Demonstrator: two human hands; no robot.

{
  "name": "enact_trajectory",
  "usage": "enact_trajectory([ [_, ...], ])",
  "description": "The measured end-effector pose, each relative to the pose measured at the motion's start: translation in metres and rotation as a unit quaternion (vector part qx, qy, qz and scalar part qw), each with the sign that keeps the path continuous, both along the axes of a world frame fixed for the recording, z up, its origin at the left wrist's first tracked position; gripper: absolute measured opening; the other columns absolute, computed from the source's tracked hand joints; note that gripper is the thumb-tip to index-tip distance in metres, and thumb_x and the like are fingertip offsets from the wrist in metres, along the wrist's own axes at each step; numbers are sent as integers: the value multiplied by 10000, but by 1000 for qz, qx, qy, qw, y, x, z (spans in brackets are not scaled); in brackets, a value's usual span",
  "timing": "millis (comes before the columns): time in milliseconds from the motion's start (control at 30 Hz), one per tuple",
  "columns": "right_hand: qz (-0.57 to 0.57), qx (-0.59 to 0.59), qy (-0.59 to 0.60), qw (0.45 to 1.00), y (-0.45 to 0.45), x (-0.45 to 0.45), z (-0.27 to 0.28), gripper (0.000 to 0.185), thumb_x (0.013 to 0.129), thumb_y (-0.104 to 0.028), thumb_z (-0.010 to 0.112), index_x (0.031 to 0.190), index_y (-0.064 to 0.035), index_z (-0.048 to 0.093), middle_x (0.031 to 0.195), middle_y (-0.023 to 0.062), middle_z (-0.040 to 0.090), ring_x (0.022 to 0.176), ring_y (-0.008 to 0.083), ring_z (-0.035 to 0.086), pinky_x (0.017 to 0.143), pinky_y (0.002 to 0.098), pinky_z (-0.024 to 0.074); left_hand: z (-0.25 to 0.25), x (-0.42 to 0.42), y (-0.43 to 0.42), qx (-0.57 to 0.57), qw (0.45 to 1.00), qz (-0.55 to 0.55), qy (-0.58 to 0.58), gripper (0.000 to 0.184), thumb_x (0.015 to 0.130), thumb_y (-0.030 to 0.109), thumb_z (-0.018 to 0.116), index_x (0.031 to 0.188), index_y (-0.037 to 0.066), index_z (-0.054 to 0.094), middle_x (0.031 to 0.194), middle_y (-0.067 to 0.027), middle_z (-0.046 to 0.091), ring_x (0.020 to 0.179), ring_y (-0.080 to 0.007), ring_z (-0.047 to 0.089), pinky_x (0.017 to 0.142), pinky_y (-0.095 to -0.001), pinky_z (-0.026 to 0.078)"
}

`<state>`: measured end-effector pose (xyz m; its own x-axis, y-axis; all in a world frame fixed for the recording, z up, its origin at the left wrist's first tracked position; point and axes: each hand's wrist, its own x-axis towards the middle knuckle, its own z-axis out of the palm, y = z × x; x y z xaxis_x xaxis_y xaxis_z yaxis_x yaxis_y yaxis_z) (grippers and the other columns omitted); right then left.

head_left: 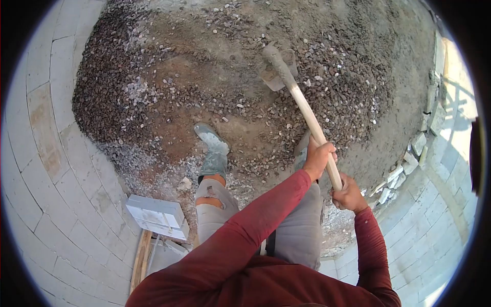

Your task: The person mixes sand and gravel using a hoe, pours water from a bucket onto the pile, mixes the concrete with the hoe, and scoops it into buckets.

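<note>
Both my hands grip a hoe with a pale wooden handle [307, 111]. My left hand [319, 157] is wrapped round the shaft partway down. My right hand [350, 195] closes around its near end, close beside the left. At the far end, the hoe's broad grey blade [272, 79] rests on or just above the gravel; I cannot tell which. The handle's tip there is coated in grey dirt. Dark gravel mixed with pale stones [335, 87] lies to the right of the blade.
A dark gravel heap [97, 97] lies along the left block wall [36, 169]. Near my left leg stand pale blocks [156, 215] and a wooden plank [140, 261]. Broken block pieces [394, 179] line the right edge. My boots [212, 140] stand on dirt and loose stones.
</note>
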<state>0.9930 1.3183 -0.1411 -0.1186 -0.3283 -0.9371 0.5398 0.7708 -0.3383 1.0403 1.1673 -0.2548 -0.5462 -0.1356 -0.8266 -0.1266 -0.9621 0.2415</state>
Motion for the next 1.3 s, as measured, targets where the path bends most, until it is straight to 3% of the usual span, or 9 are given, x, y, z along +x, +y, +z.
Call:
enact_trajectory([
  [133, -131, -194, -117, 965, -100, -10, -56, 580, 790, -4, 612, 1337, 26, 421, 766, 80, 583, 507, 141, 546, 432, 304, 441, 1, -17, -115, -195, 980, -26, -14, 417, 806, 10, 628, 1103, 15, 335, 832, -130, 553, 544, -202, 603, 456, -357, 532],
  [267, -244, -343, -274, 865, -275, -41, -148, 363, 842, -32, 620, 1158, -46, 442, 765, 32, 527, 525, 109, 502, 441, 290, 419, -46, -74, -291, -455, 871, -123, -140, 408, 843, 118, 699, 1097, -93, 460, 806, -126, 602, 619, -199, 617, 477, -348, 511],
  [367, -269, -322, -291, 860, -339, -78, -184, 165, 868, -94, 604, 991, -71, 497, 721, -3, 521, 518, 89, 491, 437, 270, 413, -88, -115, -340, -439, 835, -251, -219, 315, 825, 98, 689, 1026, -114, 569, 754, -137, 626, 631, -226, 627, 536, -387, 510],
  [500, -302, -236, -319, 867, -233, -97, -182, 144, 871, -84, 574, 988, -76, 491, 727, -6, 511, 509, 62, 455, 418, 200, 367, -101, -135, -234, -384, 848, -270, -246, 347, 794, 83, 683, 1048, -128, 578, 829, -178, 641, 695, -261, 660, 631, -421, 530],
  [600, -333, -193, -320, 866, -116, -89, -157, 172, 866, -83, 577, 1015, -69, 492, 758, 9, 500, 520, 68, 435, 434, 242, 371, -108, -119, -115, -427, 826, -285, -231, 596, 794, 75, 686, 1229, -177, 364, 1007, -250, 597, 712, -275, 678, 592, -420, 562],
  [833, -241, -29, -101, 965, 107, -78, -90, 339, 826, -57, 601, 1146, -36, 493, 749, 32, 532, 546, 127, 524, 449, 290, 428, -66, -106, 118, -107, 978, -167, -69, 521, 809, 41, 674, 1212, -21, 349, 940, -138, 548, 675, -217, 636, 524, -361, 558],
  [1000, 106, 75, 128, 983, 218, -45, -42, 408, 783, -88, 645, 1157, -14, 500, 742, 153, 604, 640, 275, 627, 600, 401, 508, -71, -71, 206, 168, 983, -76, -25, 379, 852, 26, 669, 1149, 66, 437, 972, -102, 572, 805, -231, 630, 699, -424, 582],
  [1200, 222, -64, 58, 971, 173, -22, -65, 409, 750, -139, 684, 1114, -43, 524, 797, 227, 635, 753, 397, 656, 714, 450, 512, -18, 31, 123, 123, 991, 51, 4, 277, 912, 56, 637, 1099, 139, 450, 914, -57, 529, 898, -222, 573, 881, -466, 510],
  [1300, 122, -179, -155, 964, 35, 20, -112, 418, 791, -108, 669, 1167, -2, 522, 728, 77, 600, 555, 152, 603, 483, 325, 469, -29, 84, -6, -86, 985, 75, -127, 198, 955, 100, 626, 1047, 110, 451, 846, -39, 526, 775, -183, 571, 708, -385, 543],
])
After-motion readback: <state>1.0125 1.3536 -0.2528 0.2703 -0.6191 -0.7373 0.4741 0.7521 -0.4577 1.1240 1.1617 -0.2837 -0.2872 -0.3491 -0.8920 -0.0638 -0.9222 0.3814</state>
